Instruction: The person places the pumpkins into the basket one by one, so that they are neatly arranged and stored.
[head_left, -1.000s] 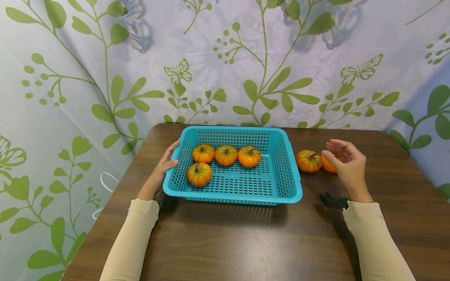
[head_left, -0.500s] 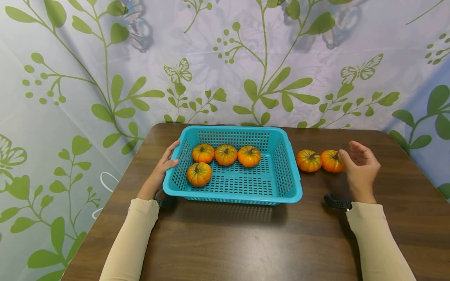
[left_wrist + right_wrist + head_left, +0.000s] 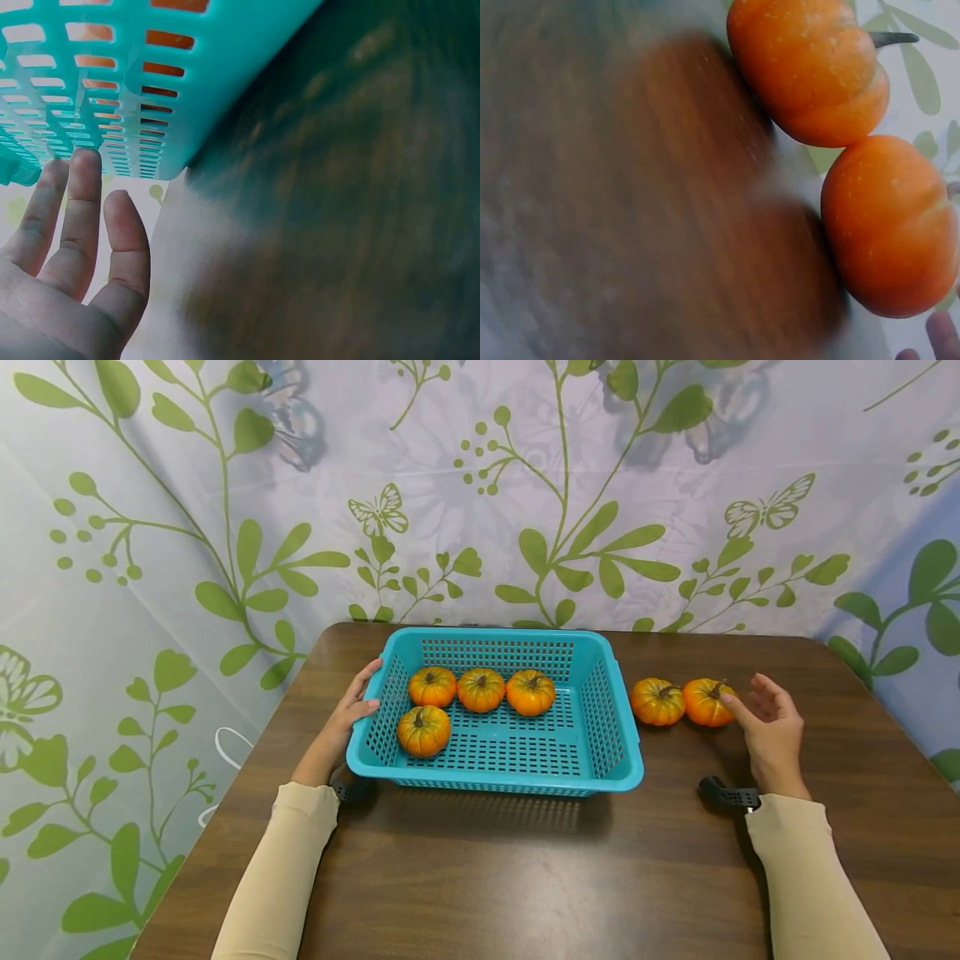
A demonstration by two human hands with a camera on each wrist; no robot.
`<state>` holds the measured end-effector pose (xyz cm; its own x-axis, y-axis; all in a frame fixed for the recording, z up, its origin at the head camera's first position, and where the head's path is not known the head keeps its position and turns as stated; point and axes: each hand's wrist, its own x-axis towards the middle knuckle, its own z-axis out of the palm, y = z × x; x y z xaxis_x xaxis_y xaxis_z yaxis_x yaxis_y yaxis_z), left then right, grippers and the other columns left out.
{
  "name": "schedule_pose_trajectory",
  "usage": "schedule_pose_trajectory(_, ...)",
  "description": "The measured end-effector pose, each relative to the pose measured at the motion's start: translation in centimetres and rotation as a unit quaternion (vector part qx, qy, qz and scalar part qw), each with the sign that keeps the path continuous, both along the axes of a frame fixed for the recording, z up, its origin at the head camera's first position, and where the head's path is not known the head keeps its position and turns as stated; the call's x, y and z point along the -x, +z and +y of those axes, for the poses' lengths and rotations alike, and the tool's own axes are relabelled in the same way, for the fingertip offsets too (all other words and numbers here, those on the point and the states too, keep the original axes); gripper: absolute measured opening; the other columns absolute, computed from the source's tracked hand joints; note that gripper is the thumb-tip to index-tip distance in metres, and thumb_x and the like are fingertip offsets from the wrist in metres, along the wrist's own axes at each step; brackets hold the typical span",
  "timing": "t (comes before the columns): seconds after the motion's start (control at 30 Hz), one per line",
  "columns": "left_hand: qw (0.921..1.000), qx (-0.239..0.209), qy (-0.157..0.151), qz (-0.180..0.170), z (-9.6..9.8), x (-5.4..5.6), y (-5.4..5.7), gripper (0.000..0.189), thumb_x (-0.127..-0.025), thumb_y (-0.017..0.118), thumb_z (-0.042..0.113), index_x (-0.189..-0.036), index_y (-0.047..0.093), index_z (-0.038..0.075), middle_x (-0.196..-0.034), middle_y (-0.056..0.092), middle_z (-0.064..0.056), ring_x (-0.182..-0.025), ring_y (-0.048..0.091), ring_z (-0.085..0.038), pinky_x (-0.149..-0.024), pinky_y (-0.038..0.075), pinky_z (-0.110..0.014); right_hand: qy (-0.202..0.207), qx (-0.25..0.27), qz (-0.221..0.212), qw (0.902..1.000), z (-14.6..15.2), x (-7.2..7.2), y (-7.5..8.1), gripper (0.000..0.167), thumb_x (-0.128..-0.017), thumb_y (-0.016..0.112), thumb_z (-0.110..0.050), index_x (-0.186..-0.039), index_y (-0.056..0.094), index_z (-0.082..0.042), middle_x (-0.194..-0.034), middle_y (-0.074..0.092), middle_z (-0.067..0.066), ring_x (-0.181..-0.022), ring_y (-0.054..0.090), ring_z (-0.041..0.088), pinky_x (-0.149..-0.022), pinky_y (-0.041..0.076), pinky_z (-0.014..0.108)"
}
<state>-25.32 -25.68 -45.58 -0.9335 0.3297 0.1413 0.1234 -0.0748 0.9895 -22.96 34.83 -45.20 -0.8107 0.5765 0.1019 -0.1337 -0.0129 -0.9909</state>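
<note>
A turquoise plastic basket (image 3: 495,781) with slotted walls stands on the table, several small orange-green pumpkins (image 3: 481,690) inside it. My left hand (image 3: 341,727) rests against its left side, the thumb tip at the rim; the left wrist view shows straight fingers (image 3: 84,195) by the outer wall. Right of the basket, two more pumpkins sit side by side on the table, one nearer the basket (image 3: 657,702) and one farther right (image 3: 708,702). My right hand (image 3: 776,739) is just right of the latter, fingers loosely bent, holding nothing. Only its fingertips (image 3: 943,335) appear in the right wrist view.
The brown wooden table (image 3: 525,877) reaches back to a hanging cloth (image 3: 450,527) printed with green leaves and butterflies. Dark wrist straps (image 3: 727,795) sit at both wrists. A white cable (image 3: 232,745) hangs beside the left table edge.
My right hand has moved right, away from the farther pumpkin, uncovering it, then dipped slightly. The left hand, basket and pumpkins stay in place.
</note>
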Motion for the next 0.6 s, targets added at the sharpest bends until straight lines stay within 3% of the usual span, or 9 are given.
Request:
schedule_pose_trajectory(0.2, 0.9999, 0.012, 0.007, 0.006, 0.0, -0.1, 0.3, 0.076, -0.102, 0.045, 0.019, -0.173, 0.019, 0.019, -0.177, 0.014, -0.019, -0.148, 0.032, -0.041, -0.101, 0.050, -0.028, 0.044, 0.003, -0.048, 0.9979, 0.7, -0.3, -0.5, 0.051, -0.097, 0.078, -0.004, -0.141, 0.063, -0.026, -0.132, 0.058, -0.016, -0.137, 0.047, 0.016, -0.105, 0.043, 0.011)
schedule_pose_trajectory(0.3, 0.9999, 0.012, 0.006, 0.007, 0.0, -0.1, 0.3, 0.076, -0.102, 0.044, 0.019, -0.173, 0.018, 0.018, -0.178, 0.013, -0.018, -0.148, 0.032, -0.040, -0.102, 0.049, -0.028, 0.073, -0.039, -0.071, 0.9940, 0.9, -0.4, -0.8, 0.062, -0.100, 0.077, -0.010, -0.157, 0.054, -0.020, -0.150, 0.054, -0.004, -0.146, 0.041, 0.017, -0.108, 0.040, 0.010)
schedule_pose_trajectory(0.43, 0.9999, 0.010, 0.005, 0.008, 0.0, -0.2, 0.3, 0.075, -0.103, 0.044, 0.018, -0.174, 0.019, 0.019, -0.178, 0.012, -0.019, -0.148, 0.031, -0.041, -0.102, 0.049, -0.028, 0.104, -0.131, -0.108, 0.9800, 1.0, -0.4, -1.1, 0.077, -0.103, 0.074, -0.020, -0.169, 0.036, -0.010, -0.172, 0.037, 0.010, -0.152, 0.036, 0.018, -0.108, 0.037, 0.009)
schedule_pose_trajectory(0.6, 0.9999, 0.009, 0.006, 0.008, 0.0, -0.1, 0.1, 0.075, -0.103, 0.044, 0.018, -0.173, 0.019, 0.018, -0.178, 0.013, -0.017, -0.150, 0.030, -0.042, -0.102, 0.049, -0.027, 0.135, -0.194, -0.139, 0.9618, 1.3, -0.5, -1.2, 0.083, -0.106, 0.071, -0.029, -0.171, 0.025, -0.004, -0.176, 0.025, 0.020, -0.158, 0.031, 0.025, -0.120, 0.030, 0.017)
